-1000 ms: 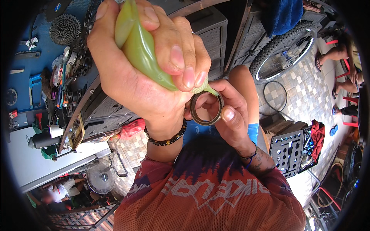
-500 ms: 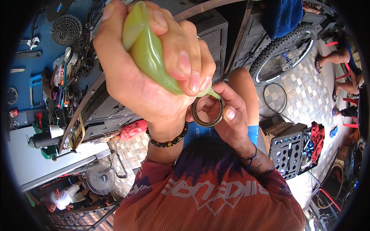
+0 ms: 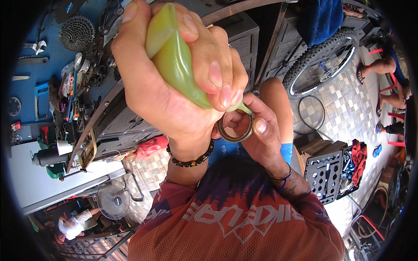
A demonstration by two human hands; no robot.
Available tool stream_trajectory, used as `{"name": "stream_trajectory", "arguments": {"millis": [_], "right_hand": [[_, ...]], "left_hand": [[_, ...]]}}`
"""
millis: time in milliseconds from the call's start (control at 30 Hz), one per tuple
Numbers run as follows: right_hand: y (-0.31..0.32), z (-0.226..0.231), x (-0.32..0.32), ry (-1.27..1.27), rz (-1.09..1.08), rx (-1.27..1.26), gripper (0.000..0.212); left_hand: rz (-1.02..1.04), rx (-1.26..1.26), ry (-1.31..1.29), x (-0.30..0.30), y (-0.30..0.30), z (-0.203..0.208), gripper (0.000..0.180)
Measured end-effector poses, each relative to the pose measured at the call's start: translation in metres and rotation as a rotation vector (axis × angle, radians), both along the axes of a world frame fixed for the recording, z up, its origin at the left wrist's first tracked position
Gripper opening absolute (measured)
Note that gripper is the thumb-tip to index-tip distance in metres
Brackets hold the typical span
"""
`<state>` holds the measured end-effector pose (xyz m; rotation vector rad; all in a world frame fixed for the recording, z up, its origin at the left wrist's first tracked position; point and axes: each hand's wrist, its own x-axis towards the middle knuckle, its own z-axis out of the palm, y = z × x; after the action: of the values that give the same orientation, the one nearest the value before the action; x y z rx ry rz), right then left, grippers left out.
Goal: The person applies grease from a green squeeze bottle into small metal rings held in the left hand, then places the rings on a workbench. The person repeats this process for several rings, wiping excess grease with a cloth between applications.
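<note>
Green soft bag (image 3: 185, 71), shifted slightly to right and lower since the earlier frame, is gripped by curled fingers (image 3: 215, 75) of left hand (image 3: 152, 98), its narrow tip (image 3: 245, 108) at the rim of metal ring (image 3: 236, 139), which right hand (image 3: 265, 126) pinches, while black tool case (image 3: 323, 176) lies open on tiled floor (image 3: 342, 93).

Green pouch (image 3: 179, 65) partly hidden in left hand (image 3: 163, 104), blue cloth (image 3: 321, 21) cropped above
</note>
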<state>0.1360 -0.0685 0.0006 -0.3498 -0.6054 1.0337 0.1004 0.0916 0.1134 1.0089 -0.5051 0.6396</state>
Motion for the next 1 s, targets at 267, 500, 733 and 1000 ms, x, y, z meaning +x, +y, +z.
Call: {"name": "stream_trajectory", "arguments": {"millis": [267,500,733,1000], "right_hand": [[-0.001,0.001,0.001,0.031,0.018,-0.027,0.052],[-0.001,-0.005,0.002,-0.007,0.029,-0.035,0.055],[0.002,0.021,0.043,-0.299,-0.281,-0.217,0.069],[0.114,0.107,0.101,-1.007,-0.426,-0.2,0.067]], "left_hand": [[-0.004,-0.025,-0.029,0.002,-0.001,-0.003,0.054],[-0.049,-0.322,-0.018,-0.006,-0.002,-0.002,0.044],[0.011,-0.803,-0.082,-0.087,0.017,-0.031,0.047],[0.363,-1.044,0.168,-0.147,-0.016,-0.081,0.044]]}}
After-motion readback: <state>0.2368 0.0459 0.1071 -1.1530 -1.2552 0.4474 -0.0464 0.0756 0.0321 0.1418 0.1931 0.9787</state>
